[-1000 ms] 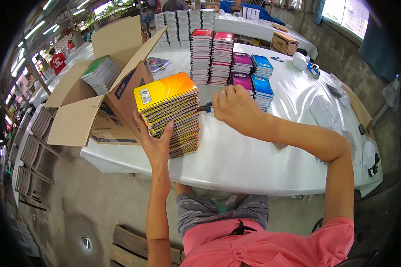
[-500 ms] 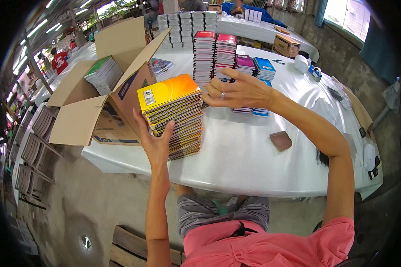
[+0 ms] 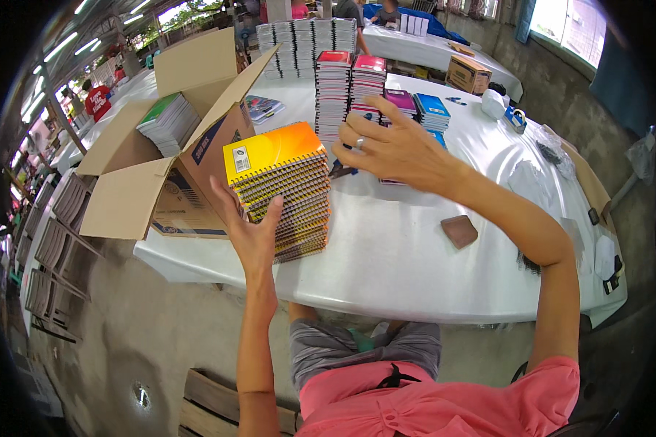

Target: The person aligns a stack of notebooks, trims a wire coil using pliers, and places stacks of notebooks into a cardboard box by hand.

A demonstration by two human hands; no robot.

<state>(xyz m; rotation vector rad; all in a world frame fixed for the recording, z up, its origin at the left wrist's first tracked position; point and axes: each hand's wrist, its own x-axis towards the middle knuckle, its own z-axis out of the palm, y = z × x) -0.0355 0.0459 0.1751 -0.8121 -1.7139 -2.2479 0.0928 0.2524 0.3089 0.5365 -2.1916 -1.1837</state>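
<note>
Head view: the left hand [image 3: 251, 237] is spread wide at a corner of a tall stack of yellow notebooks [image 3: 277, 149], its thumb on the wire coils [image 3: 295, 207] and its other fingers by the left side. The stack sits on the white table [image 3: 386, 273], right in front of those fingers. Past its other end, the right hand [image 3: 408, 154] is curled around a small dark tool [image 3: 340, 172], with one finger lifted apart; the fingers hide much of the tool. Its tip is near the coil ends, but one cannot tell if it touches. The step looks like tool work on the coils near the top. The next move seems to need a steady left hand and a small, careful right one, so the stack does not tip. A big open box [image 3: 219, 171] is just beside the left fingers. Red notebooks [image 3: 334, 91] stand beyond the right fingers, and a flat brown thing [image 3: 460, 231] lies nearer the person than they are.
</note>
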